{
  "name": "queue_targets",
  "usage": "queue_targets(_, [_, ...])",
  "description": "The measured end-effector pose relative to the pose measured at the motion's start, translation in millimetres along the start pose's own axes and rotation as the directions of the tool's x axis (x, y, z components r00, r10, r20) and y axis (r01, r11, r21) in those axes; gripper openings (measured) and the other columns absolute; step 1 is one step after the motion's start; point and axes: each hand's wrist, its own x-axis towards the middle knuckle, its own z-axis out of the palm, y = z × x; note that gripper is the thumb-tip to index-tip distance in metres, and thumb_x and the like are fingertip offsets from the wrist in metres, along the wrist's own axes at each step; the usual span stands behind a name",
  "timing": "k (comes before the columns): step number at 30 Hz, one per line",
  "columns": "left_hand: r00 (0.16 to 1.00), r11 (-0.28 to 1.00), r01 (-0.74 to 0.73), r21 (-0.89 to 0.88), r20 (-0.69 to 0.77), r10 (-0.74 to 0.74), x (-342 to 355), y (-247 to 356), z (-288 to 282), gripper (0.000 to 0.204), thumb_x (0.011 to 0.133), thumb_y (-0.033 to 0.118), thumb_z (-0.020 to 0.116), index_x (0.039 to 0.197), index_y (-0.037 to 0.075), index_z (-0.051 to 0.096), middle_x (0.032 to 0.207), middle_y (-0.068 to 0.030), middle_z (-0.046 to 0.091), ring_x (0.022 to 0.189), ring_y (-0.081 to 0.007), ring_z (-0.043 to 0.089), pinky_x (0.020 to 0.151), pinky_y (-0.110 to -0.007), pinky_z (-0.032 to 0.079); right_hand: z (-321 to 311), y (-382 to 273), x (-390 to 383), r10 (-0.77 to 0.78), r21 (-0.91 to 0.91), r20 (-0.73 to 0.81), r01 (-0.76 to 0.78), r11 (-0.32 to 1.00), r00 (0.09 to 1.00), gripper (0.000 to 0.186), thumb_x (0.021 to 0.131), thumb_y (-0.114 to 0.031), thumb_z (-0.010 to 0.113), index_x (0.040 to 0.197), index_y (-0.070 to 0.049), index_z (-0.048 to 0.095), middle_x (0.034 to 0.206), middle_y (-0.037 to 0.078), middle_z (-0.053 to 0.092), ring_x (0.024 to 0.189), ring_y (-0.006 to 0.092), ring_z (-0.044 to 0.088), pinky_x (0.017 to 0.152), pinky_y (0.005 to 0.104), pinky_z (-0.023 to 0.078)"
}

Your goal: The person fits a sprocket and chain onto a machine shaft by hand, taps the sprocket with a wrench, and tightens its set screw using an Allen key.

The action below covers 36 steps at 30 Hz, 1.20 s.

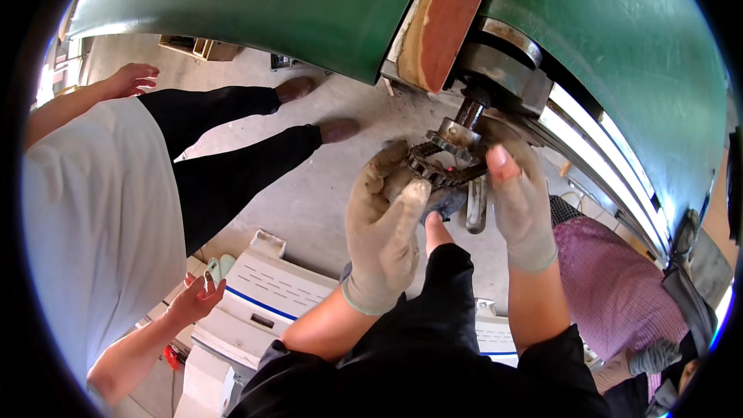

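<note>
A dark, greasy roller chain (435, 173) is curved into a loop just below a toothed sprocket (455, 138) on a short shaft (469, 112). My left hand (385, 228), in a worn pale glove, pinches the chain's left side between thumb and fingers. On the other side, my right hand (520, 193) closes around the chain's right end. Its glove leaves the thumb tip bare, and its fingers are partly hidden behind the shaft end. A rounded metal bar (477, 207) hangs between my hands.
Large green machine panels (255, 8) span the top, with a dark round housing (503, 70) behind the shaft. On the left stands a person in a white shirt (108, 224). Someone in a checked top (619, 279) is low at right. White slotted panels (271, 282) lie behind my left arm.
</note>
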Motion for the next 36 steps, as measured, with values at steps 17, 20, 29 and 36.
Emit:
queue_targets(17, [0.778,0.505,0.426,-0.751,0.019,-0.628,-13,6,-4,0.033,0.107,0.014,0.056,0.138,0.017,0.048,0.131,-0.0077,0.062,0.119,-0.021,0.062,0.102,-0.039,0.052,13,-32,15,0.41,0.385,0.333,-0.52,0.763,0.849,0.04,0.096,-0.031,0.072,0.116,0.003,0.072,0.1,0.008,0.074,0.098,0.0144,0.066,0.091,0.0289,0.051])
queue_targets(20, [0.767,0.468,0.455,-0.758,0.066,-0.638,-16,5,-6,0.038,0.106,0.012,0.056,0.141,0.02,0.045,0.132,-0.0083,0.061,0.119,-0.0221,0.062,0.102,-0.04,0.052,11,-23,9,0.319,0.556,0.195,-0.373,0.743,0.927,0.04,0.096,-0.03,0.072,0.118,0.003,0.07,0.105,0.009,0.074,0.099,0.0153,0.066,0.09,0.0303,0.052])
queue_targets(29, [0.821,0.514,0.445,-0.733,0.104,-0.562,-19,-4,-17,0.043,0.107,0.012,0.051,0.149,0.016,0.043,0.138,-0.0092,0.058,0.121,-0.0216,0.062,0.102,-0.039,0.052,2,-7,6,0.373,0.256,0.339,-0.466,0.847,0.864,0.047,0.089,-0.029,0.081,0.12,0.003,0.068,0.105,0.007,0.072,0.094,0.0144,0.066,0.086,0.0297,0.053])
queue_targets(36, [0.82,0.578,0.464,-0.671,0.079,-0.567,-20,-6,-22,0.059,0.107,0.014,0.047,0.163,0.012,0.028,0.144,-0.0097,0.056,0.118,-0.0186,0.064,0.099,-0.034,0.053,8,-7,0,0.423,0.263,0.404,-0.546,0.796,0.811,0.046,0.088,-0.027,0.083,0.119,0.003,0.067,0.098,0.004,0.069,0.075,0.0054,0.059,0.057,0.0214,0.048])
